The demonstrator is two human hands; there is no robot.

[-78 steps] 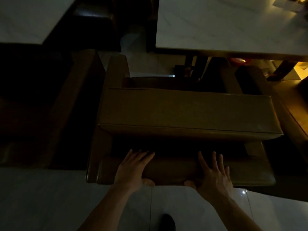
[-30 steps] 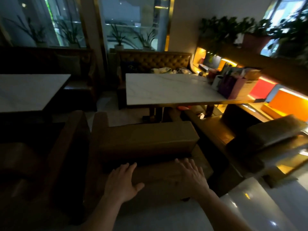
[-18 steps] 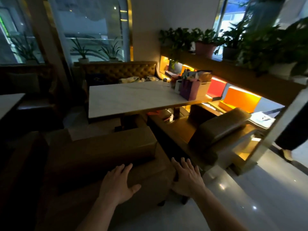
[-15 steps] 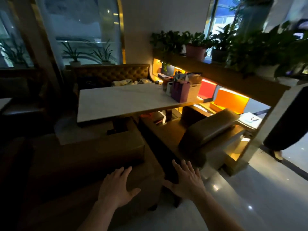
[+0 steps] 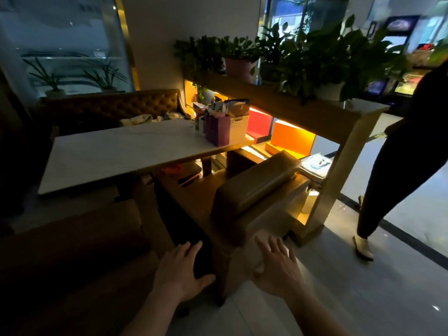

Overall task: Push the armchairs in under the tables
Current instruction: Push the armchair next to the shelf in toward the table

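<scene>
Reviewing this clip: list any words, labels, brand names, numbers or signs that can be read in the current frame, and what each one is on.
No text can be read in this frame.
Purple paper bag on the white table: no legible print.
White perforated box beside the bag: no legible label.
Lit screens in the far right background: glowing marks, too blurred to read.
Flat printed item on the low shelf behind the right armchair: a pattern, too small to read.

Overall: dim interior, deep shadow lower left.
Light source: warm orange glow inside the wooden shelf unit (image 5: 288, 139); cool daylight through windows.
Glare: small specks on the glossy grey floor tiles (image 5: 388, 282).
Blur: right edge smeared, bowed.
</scene>
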